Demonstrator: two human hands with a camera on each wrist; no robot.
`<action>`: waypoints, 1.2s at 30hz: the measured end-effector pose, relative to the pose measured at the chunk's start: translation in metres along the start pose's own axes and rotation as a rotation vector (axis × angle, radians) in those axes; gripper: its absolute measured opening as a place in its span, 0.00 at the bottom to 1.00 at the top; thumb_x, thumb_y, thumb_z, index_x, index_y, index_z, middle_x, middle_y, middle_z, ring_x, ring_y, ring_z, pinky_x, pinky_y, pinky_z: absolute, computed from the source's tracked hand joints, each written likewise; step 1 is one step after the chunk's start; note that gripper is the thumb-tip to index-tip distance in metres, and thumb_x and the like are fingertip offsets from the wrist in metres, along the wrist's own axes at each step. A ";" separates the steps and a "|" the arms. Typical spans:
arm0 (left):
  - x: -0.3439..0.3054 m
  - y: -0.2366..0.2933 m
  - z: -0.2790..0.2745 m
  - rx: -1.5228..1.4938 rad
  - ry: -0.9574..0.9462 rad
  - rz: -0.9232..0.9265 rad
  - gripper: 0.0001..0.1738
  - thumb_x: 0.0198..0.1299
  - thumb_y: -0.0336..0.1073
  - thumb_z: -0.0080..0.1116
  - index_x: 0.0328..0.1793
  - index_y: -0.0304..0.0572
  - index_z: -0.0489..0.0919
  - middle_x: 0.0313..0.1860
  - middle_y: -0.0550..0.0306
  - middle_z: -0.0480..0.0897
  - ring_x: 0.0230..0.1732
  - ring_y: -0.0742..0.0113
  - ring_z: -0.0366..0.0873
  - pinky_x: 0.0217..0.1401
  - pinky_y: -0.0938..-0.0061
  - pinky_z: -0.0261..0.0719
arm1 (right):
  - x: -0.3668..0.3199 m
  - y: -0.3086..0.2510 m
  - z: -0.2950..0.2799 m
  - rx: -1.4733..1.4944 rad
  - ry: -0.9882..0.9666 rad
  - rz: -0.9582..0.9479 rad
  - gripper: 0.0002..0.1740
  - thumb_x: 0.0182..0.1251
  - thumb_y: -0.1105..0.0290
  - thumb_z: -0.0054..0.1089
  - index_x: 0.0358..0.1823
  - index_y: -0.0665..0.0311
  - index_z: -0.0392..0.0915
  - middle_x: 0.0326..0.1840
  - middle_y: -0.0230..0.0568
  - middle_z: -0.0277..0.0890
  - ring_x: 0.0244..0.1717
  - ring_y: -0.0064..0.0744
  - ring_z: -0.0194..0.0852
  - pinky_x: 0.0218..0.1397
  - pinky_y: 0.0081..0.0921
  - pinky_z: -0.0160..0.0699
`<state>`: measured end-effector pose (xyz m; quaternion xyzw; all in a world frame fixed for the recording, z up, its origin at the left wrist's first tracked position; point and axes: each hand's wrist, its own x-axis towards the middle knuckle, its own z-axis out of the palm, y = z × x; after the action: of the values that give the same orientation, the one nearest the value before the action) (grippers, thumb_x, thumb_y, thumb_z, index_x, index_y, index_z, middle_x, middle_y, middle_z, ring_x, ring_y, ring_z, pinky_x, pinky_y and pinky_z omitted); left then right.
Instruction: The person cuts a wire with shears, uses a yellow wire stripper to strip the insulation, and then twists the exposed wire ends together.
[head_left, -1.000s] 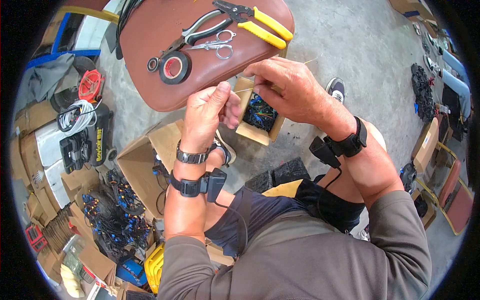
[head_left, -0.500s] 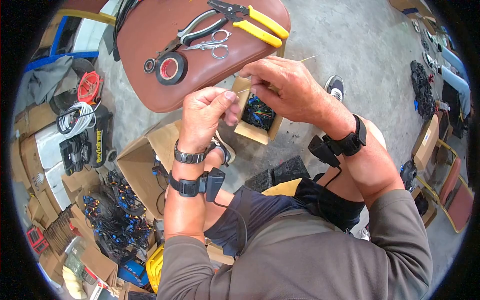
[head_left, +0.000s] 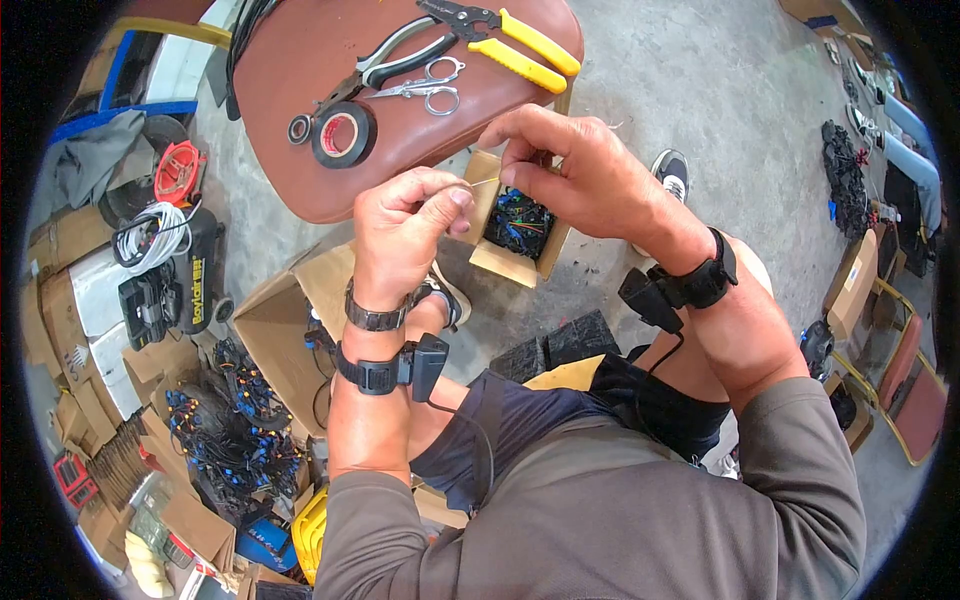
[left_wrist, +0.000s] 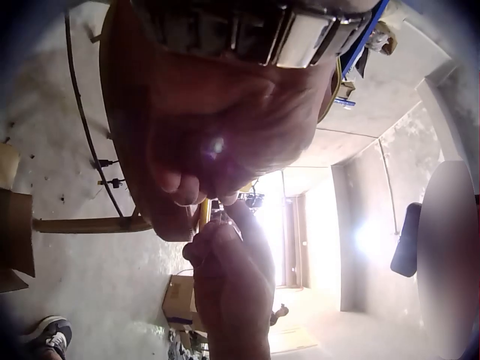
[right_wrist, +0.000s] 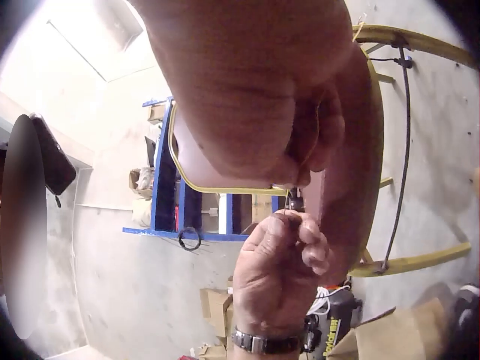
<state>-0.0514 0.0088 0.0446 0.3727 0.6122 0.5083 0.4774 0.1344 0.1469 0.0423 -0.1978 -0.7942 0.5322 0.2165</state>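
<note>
A thin, yellowish wire [head_left: 485, 181] spans the short gap between the two hands, in front of the seat's edge. My left hand [head_left: 405, 225] pinches one end of it between thumb and index finger. With thumb and forefinger, my right hand [head_left: 585, 170] grips the wire a little farther along. In the right wrist view the wire's tail [right_wrist: 318, 124] runs across the right palm and sticks out past the hand. Below the hands, a small cardboard box [head_left: 503, 264] holds black connectors and coloured wires.
On the brown padded seat [head_left: 290, 70] lie yellow-handled wire strippers [head_left: 520, 65], pliers [head_left: 410, 60], small scissors [head_left: 430, 88] and black tape [head_left: 362, 135]. A larger carton [head_left: 285, 315] and piled black cable harnesses [head_left: 235, 430] stand at left. A shoe [head_left: 671, 172] is beyond the right forearm.
The left thumb has come down from upright to meet the index finger at the wire. The right fingers have shifted slightly, and the wire's far tail no longer points straight out.
</note>
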 end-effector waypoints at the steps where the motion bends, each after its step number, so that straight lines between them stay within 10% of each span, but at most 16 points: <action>1: 0.000 0.001 0.000 0.034 0.002 0.027 0.03 0.66 0.26 0.64 0.40 0.31 0.85 0.35 0.57 0.85 0.30 0.73 0.80 0.35 0.78 0.80 | 0.000 0.000 -0.001 0.052 -0.008 0.044 0.17 0.66 0.79 0.63 0.56 0.64 0.77 0.32 0.32 0.80 0.34 0.24 0.79 0.41 0.26 0.80; 8: 0.001 0.006 0.005 0.414 0.015 0.382 0.04 0.57 0.22 0.68 0.39 0.34 0.85 0.31 0.53 0.84 0.30 0.63 0.82 0.34 0.72 0.78 | 0.007 -0.001 -0.011 0.417 -0.210 0.437 0.17 0.68 0.76 0.61 0.58 0.63 0.77 0.33 0.29 0.80 0.32 0.15 0.72 0.37 0.17 0.72; 19: 0.002 0.013 0.007 0.722 0.049 0.729 0.11 0.53 0.22 0.73 0.42 0.34 0.84 0.37 0.47 0.86 0.33 0.59 0.84 0.36 0.71 0.82 | 0.009 -0.003 -0.022 0.585 -0.293 0.485 0.17 0.67 0.75 0.60 0.57 0.64 0.78 0.32 0.30 0.79 0.32 0.15 0.72 0.36 0.16 0.73; 29: 0.000 -0.002 0.001 0.005 0.096 0.143 0.16 0.70 0.42 0.65 0.43 0.32 0.83 0.34 0.55 0.83 0.33 0.70 0.82 0.36 0.75 0.81 | 0.006 0.006 -0.017 0.487 -0.141 0.332 0.19 0.68 0.77 0.60 0.60 0.64 0.77 0.32 0.28 0.78 0.33 0.14 0.72 0.38 0.18 0.73; 36: 0.004 -0.003 0.004 -0.166 0.011 -0.211 0.21 0.72 0.49 0.61 0.32 0.39 0.82 0.24 0.61 0.81 0.23 0.74 0.77 0.25 0.79 0.73 | 0.000 0.006 0.001 -0.127 0.014 -0.114 0.21 0.63 0.81 0.62 0.58 0.62 0.75 0.31 0.39 0.78 0.32 0.37 0.80 0.38 0.31 0.79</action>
<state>-0.0485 0.0129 0.0403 0.2628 0.6065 0.5059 0.5542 0.1344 0.1482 0.0367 -0.1692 -0.8349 0.4660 0.2392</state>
